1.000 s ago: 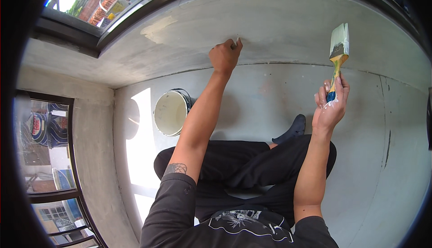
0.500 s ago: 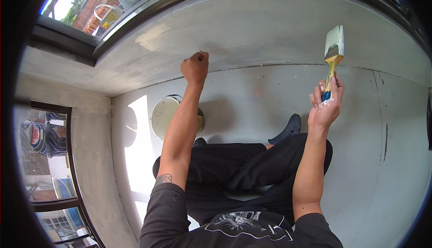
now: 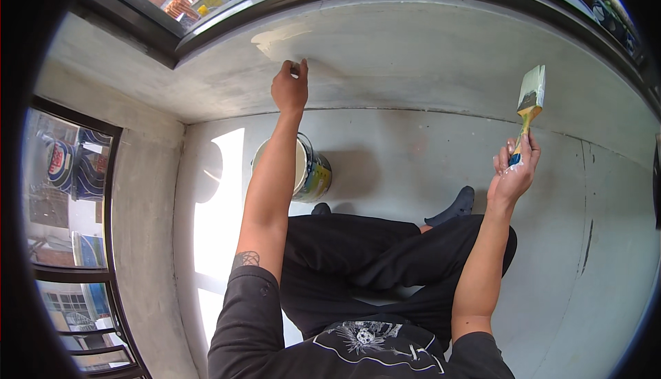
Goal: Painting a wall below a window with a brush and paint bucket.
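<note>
My right hand [image 3: 516, 165] is wrapped round the handle of a wide flat paintbrush [image 3: 530, 101], held upright off to the right. Its bristles are coated in pale paint, with a dark patch near the yellow ferrule end, and white paint smears my palm. My left hand [image 3: 289, 86] is closed near the low grey wall [image 3: 385, 41], its fingers curled just below a cream-coloured patch [image 3: 279, 38]. What lies between those fingers, if anything, I cannot make out. Partly behind my left forearm stands a paint bucket [image 3: 315, 176] with a wire handle and pale contents.
Dark-framed windows [image 3: 148, 24] run above the wall and down the left side. Bright sunlight falls on the grey floor [image 3: 413, 145] at the left. My crossed legs [image 3: 385, 241] in black trousers are in front of me, with a socked foot [image 3: 454, 203] at centre right.
The view has shifted, so the bucket and windows sit differently. My left hand is nearer the cream patch on the wall. The right hand still holds the paintbrush.
</note>
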A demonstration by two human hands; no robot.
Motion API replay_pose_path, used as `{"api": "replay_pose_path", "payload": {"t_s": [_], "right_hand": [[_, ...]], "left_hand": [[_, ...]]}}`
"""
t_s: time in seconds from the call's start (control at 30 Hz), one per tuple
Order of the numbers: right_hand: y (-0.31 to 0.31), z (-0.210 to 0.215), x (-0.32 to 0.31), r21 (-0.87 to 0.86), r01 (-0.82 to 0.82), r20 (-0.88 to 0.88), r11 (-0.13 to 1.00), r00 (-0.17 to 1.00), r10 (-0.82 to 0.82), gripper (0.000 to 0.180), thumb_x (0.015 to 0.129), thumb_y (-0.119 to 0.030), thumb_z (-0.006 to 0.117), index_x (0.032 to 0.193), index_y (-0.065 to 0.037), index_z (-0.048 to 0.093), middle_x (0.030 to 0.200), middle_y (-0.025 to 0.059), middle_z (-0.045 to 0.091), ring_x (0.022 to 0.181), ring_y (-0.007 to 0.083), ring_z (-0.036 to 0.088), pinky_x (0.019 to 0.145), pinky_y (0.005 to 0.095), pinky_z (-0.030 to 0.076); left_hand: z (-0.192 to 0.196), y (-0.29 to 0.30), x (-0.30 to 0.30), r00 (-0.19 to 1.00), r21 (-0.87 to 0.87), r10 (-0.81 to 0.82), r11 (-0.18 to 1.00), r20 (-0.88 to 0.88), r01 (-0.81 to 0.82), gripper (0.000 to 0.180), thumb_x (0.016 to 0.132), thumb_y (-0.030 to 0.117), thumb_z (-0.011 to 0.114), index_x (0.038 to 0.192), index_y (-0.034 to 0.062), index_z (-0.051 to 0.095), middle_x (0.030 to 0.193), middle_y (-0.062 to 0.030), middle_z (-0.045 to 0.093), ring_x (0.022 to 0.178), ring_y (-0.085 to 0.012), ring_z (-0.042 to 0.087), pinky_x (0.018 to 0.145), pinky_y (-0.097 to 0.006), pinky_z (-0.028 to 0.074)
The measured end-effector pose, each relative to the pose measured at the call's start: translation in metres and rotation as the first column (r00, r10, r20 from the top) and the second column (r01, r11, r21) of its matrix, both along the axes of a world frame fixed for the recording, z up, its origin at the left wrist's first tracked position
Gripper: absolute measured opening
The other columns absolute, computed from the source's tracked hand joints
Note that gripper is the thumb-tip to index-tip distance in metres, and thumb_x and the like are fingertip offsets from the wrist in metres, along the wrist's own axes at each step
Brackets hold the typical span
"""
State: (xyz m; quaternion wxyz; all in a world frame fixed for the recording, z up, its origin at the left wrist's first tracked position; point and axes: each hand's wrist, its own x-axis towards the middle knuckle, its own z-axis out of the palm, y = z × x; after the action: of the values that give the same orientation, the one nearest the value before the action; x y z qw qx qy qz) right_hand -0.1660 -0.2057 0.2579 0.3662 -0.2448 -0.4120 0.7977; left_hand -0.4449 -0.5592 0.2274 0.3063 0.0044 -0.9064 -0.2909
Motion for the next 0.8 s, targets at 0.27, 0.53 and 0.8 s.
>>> {"api": "replay_pose_path", "payload": {"t_s": [0.27,0.53,0.8], "right_hand": [[-0.001,0.000,-0.005,0.001,-0.016,0.007,1.000,1.000,0.016,0.024,0.105,-0.025,0.054,0.124,-0.010,0.052,0.080,0.0013,0.049,0.051,0.0042,0.033,0.048,0.0220,0.023],[-0.002,-0.002,-0.005,0.010,-0.016,0.013,1.000,1.000,0.016,0.027,0.104,-0.026,0.054,0.125,-0.009,0.051,0.080,0.0014,0.049,0.051,0.0041,0.033,0.048,0.0220,0.022],[-0.004,-0.002,-0.006,0.035,-0.011,0.040,0.999,0.999,0.009,0.025,0.106,-0.026,0.051,0.124,-0.009,0.052,0.081,0.0025,0.050,0.049,0.0050,0.031,0.046,0.0220,0.023]], "left_hand": [[0.003,0.010,-0.004,1.000,-0.108,-0.020,0.994,0.000,0.020,0.038,0.091,0.045,0.070,0.084,0.0079,0.069,0.080,-0.0069,0.075,0.074,-0.0351,0.071,0.067,-0.044,0.054],[-0.003,-0.002,-0.008,0.996,-0.110,-0.015,0.994,-0.086,0.006,0.033,0.089,0.041,0.072,0.080,0.0095,0.067,0.076,-0.0052,0.074,0.072,-0.0354,0.070,0.065,-0.045,0.054],[0.003,-0.005,-0.004,0.997,-0.165,-0.052,0.985,-0.054,0.042,0.039,0.088,0.046,0.073,0.078,0.0087,0.066,0.075,-0.0069,0.073,0.071,-0.0357,0.070,0.064,-0.044,0.054]]}}
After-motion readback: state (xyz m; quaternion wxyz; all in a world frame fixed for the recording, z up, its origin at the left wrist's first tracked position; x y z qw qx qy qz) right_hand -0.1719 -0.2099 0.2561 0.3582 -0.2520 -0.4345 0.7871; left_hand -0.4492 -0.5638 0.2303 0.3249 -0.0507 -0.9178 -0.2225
